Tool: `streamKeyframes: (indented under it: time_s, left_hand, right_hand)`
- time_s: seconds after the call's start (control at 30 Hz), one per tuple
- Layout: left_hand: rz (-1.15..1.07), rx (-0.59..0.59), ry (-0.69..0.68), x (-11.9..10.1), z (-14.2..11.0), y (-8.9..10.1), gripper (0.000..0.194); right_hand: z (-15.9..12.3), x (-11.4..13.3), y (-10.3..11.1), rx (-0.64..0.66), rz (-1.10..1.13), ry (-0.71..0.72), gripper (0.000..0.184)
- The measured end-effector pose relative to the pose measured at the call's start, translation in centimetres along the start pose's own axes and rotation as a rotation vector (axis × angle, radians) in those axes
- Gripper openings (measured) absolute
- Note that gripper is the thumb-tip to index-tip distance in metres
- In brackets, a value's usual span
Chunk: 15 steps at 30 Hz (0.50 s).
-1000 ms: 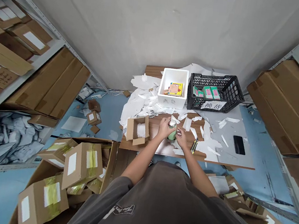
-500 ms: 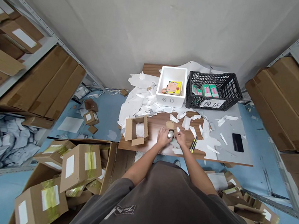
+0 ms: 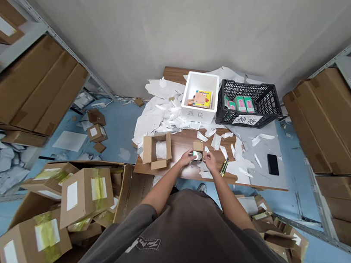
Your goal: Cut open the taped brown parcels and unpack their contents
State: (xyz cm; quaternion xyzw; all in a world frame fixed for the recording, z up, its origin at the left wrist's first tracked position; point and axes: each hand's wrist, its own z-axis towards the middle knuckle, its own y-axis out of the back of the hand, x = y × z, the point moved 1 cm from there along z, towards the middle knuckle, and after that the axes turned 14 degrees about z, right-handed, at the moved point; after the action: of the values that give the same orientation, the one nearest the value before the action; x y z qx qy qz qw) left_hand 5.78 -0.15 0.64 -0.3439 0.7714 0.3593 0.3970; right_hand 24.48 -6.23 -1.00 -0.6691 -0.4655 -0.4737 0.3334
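Low over the front of the table, my left hand (image 3: 187,157) is closed on the left side of a small round container (image 3: 197,155) with a shiny silvery face and a bit of green on it. Right behind it lies a small brown cardboard piece (image 3: 197,146), perhaps a little box. My right hand (image 3: 211,161) is at the container's right side, its fingers bent together near a white scrap (image 3: 207,149); what they grip is too small to make out. Yellow-and-black cutters (image 3: 224,167) lie just right of this hand.
An open cardboard box (image 3: 156,149) stands left of my hands. Behind are a white bin (image 3: 197,116) and a black crate (image 3: 248,115) with small packets. Torn paper (image 3: 150,121) covers much of the table (image 3: 180,141). A phone (image 3: 272,164) lies right; a large carton (image 3: 125,194) of parcels stands front left.
The round container has turned from showing its shiny silvery top to showing more of its side with green. My right hand has stayed close beside it. The whole view has shifted slightly.
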Motion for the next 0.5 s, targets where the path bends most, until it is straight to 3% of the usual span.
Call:
streamKeyframes:
  time_s: [0.2, 0.37, 0.5]
  left_hand:
    - [-0.054, -0.028, -0.046, 0.0, -0.4, -0.3, 0.050]
    - [0.030, 0.007, -0.173, 0.1, -0.8, 1.1, 0.047]
    - [0.163, 0.079, -0.300, 0.7, -1.4, 2.2, 0.047]
  right_hand:
    - [-1.0, 1.3, -0.6, 0.174, -0.049, 0.027, 0.042]
    - [-1.8, 2.3, 0.5, 0.064, 0.068, 0.125, 0.046]
    - [-2.2, 2.5, 1.2, 0.233, -0.066, 0.185, 0.044]
